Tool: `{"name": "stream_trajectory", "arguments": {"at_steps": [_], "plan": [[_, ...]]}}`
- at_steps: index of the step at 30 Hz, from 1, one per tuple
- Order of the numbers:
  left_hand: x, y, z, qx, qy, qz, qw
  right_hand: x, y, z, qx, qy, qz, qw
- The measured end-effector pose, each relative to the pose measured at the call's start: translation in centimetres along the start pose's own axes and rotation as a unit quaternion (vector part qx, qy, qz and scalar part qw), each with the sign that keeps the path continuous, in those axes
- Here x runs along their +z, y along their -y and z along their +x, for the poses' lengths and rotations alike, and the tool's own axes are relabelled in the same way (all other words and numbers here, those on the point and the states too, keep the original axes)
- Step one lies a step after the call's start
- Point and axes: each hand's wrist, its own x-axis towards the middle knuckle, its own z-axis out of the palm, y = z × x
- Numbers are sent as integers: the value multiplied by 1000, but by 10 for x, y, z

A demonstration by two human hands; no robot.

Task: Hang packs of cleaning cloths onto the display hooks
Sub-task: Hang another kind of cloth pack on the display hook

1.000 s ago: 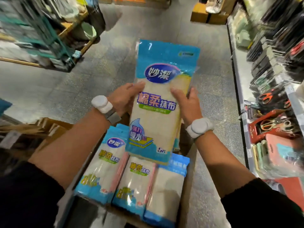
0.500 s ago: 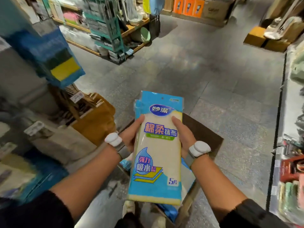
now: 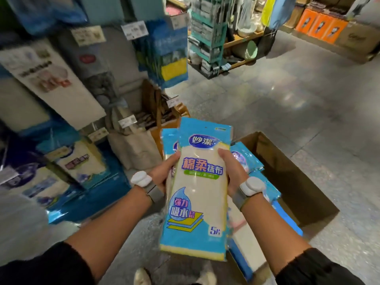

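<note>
- Blue-and-cream glossy film wraps the front pack (image 3: 197,188), which I hold upright in the middle of my view, well above the floor (image 3: 298,95). At least one more pack (image 3: 169,138) sits right behind it, peeking out at 10 o'clock.
- My left hand (image 3: 164,173) grips the left edge, thumb on the front and fingers curled behind. My right hand (image 3: 233,171) does the same on the right edge. Both sit on the upper half.
- I judge it light and soft: the folded cloths inside should flex, and the film looks slippery. An edge pinch should hold better than flat palms.
- Its stiffest part is probably the flat blue header at 12 o'clock, with the small hang hole (image 3: 206,127). I would take hold just under that to steer the hole onto a hook.
- At 3 o'clock an open cardboard box (image 3: 292,182) holds spare packs (image 3: 249,159).
- At 11 o'clock the hanging stock (image 3: 166,50) dangles on the display; the hooks themselves are too blurred to make out.
</note>
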Motion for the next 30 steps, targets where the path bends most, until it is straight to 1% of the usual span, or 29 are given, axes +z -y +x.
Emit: {"name": "stream_trajectory", "arguments": {"at_steps": [2, 4, 5, 8, 9, 12, 14, 17, 19, 22, 24, 25, 28, 30], "plan": [[-32, -2, -17, 24, -20, -24, 999, 35, -8, 0, -7, 28, -13, 999], [-43, -2, -31, 41, -30, -52, 997, 54, -4, 2, -34, 37, -25, 998], [-60, -3, -44, 44, -32, -64, 996, 75, -7, 4, -42, 39, -44, 997], [-105, -1, -74, 47, -28, -86, 995, 128, -17, 8, -40, 23, -126, 991], [-108, 0, -77, 44, -25, -90, 995, 131, -17, 10, -44, 13, -137, 990], [-169, -1, -106, 59, -57, -99, 992, 190, -47, 9, -31, 4, -154, 988], [-192, -2, -113, 81, -81, -107, 988, 207, -55, 15, -46, -1, -157, 987], [-252, 1, -121, 105, -132, -114, 979, 249, -72, 21, -12, 3, -125, 992], [-292, 2, -127, 135, -158, -122, 970, 275, -79, 19, -1, 29, -109, 994], [-349, 7, -126, 167, -188, -93, 963, 293, -80, 20, -11, 45, -95, 994], [-383, 12, -134, 168, -212, -94, 958, 306, -81, 21, -7, 62, -105, 993], [-387, 9, -144, 170, -223, -96, 955, 310, -82, 26, -4, 64, -113, 991], [-414, 13, -163, 180, -246, -77, 949, 323, -88, 40, -14, 43, -155, 987], [-434, 20, -168, 182, -269, -65, 944, 329, -96, 53, -17, 44, -201, 978]]}}
